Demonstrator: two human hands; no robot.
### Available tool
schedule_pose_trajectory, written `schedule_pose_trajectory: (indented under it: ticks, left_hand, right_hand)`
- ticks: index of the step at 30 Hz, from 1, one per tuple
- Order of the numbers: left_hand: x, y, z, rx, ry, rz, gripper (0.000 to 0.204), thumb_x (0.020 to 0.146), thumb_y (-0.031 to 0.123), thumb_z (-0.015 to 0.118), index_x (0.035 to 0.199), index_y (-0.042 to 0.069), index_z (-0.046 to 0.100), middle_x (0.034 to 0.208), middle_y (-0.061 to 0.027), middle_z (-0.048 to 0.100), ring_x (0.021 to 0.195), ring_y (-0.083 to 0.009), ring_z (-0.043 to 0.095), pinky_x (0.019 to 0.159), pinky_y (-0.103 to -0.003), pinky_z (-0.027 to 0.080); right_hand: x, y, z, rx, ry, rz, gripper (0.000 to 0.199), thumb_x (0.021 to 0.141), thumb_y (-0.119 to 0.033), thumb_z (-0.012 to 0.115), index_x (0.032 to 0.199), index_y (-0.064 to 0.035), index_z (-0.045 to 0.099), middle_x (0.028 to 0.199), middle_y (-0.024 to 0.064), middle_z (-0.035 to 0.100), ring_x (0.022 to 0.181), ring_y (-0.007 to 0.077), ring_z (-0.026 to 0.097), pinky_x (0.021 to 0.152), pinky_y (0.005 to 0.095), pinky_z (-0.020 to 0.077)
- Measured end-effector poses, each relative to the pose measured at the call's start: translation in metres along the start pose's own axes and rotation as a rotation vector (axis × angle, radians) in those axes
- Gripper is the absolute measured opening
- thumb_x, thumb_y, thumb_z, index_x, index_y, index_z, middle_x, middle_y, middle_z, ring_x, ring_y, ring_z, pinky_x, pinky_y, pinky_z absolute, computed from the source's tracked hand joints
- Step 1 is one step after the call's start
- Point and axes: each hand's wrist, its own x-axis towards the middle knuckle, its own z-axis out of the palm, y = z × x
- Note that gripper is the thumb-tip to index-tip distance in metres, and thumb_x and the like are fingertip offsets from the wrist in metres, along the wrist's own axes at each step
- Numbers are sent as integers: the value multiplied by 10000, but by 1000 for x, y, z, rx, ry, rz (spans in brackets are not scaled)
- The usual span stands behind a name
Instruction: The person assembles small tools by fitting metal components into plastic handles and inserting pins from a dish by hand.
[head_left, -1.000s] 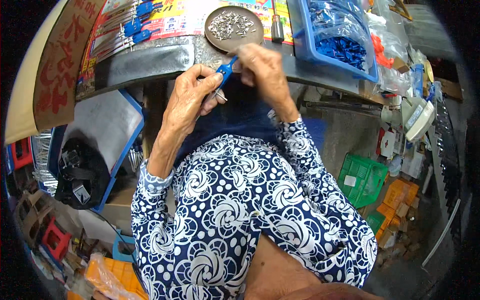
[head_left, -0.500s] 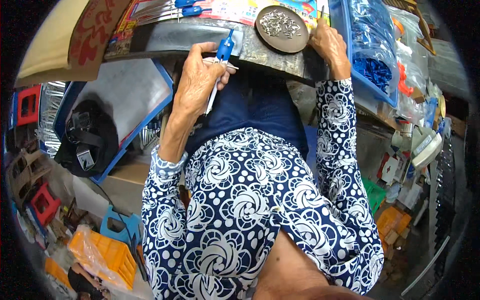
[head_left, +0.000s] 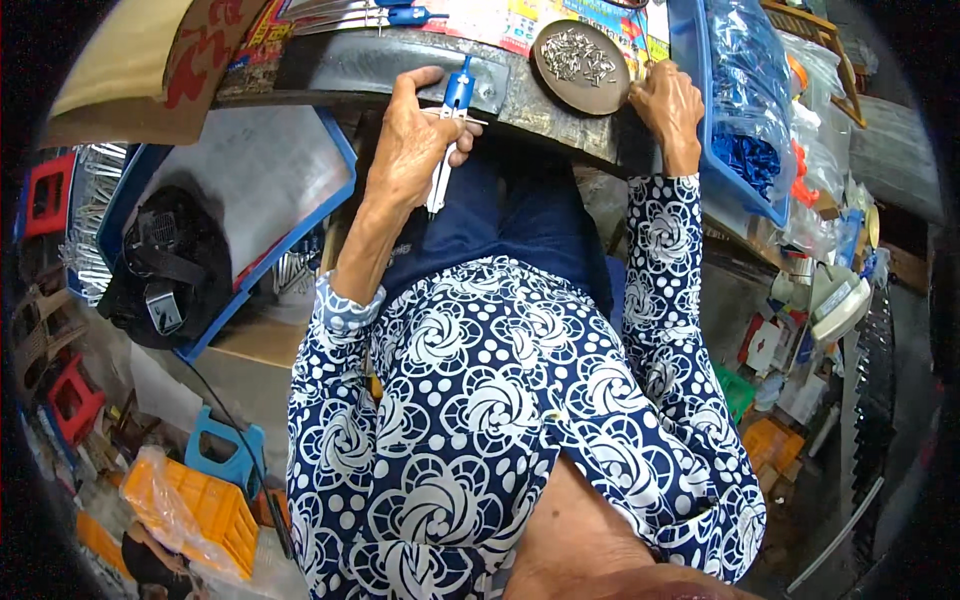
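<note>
My left hand [head_left: 405, 150] is closed around a drawing compass [head_left: 455, 105] with a blue head and white legs. It is held upright above my lap at the table's front edge, blue knob pointing away from me. A thin pale piece sticks out sideways between the fingers. On the table a round brown dish [head_left: 555, 95] holds a heap of small silver metal pins [head_left: 577, 55]. My right hand [head_left: 670, 105] is beside the dish's right rim, fingers pinched together; what they hold, if anything, is hidden.
A blue bin [head_left: 712, 150] of bagged blue parts [head_left: 745, 165] stands right of my hand. Several blue-headed compasses [head_left: 408, 17] lie at the far left of the table. Left are a cardboard box [head_left: 130, 115] and a blue-edged tray [head_left: 250, 180] with a black bag [head_left: 170, 260].
My right hand has drawn slightly toward me, and the thin tool that stuck up from it no longer shows clearly. My left hand keeps the compass. The whole view has shifted a little.
</note>
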Motion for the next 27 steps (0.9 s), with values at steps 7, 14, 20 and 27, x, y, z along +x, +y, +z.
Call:
schedule_pose_trajectory:
  ticks: [7, 14, 20, 27]
  left_hand:
    - [2, -3, -1, -23, 3, 17, 580, 744, -59, 473, 1250, -30, 191, 807, -233, 557, 604, -156, 532, 483, -224, 438]
    - [-1, -1, -5, -120, 58, 14, 550, 754, -96, 465, 1235, -23, 209, 758, -207, 574, 558, -148, 546, 426, -214, 425]
    - [4, -5, -8, -121, 25, 37, 518, 754, -81, 484, 1200, -17, 227, 749, -197, 573, 553, -141, 540, 415, -217, 416]
    - [1, -5, -18, -69, 25, 49, 474, 755, -81, 489, 1152, -11, 241, 753, -156, 563, 564, -146, 555, 423, -220, 426]
  right_hand:
    - [-28, -22, -47, 75, 2, -33, 284, 697, -260, 573, 787, 8, 538, 728, 216, 565, 711, 357, 562, 629, 445, 447]
    - [-37, -76, -65, 1097, -150, -64, 174, 744, -146, 591, 822, -1, 534, 674, 51, 564, 584, 93, 532, 469, 212, 411]
    - [-34, -142, -55, 1210, 11, -279, 123, 817, -94, 572, 849, 6, 508, 633, 37, 537, 566, 64, 503, 469, 178, 391]
    - [-21, -167, -28, 1007, 175, -596, 137, 842, -125, 550, 903, -10, 508, 643, 75, 549, 540, 127, 512, 481, 263, 397]
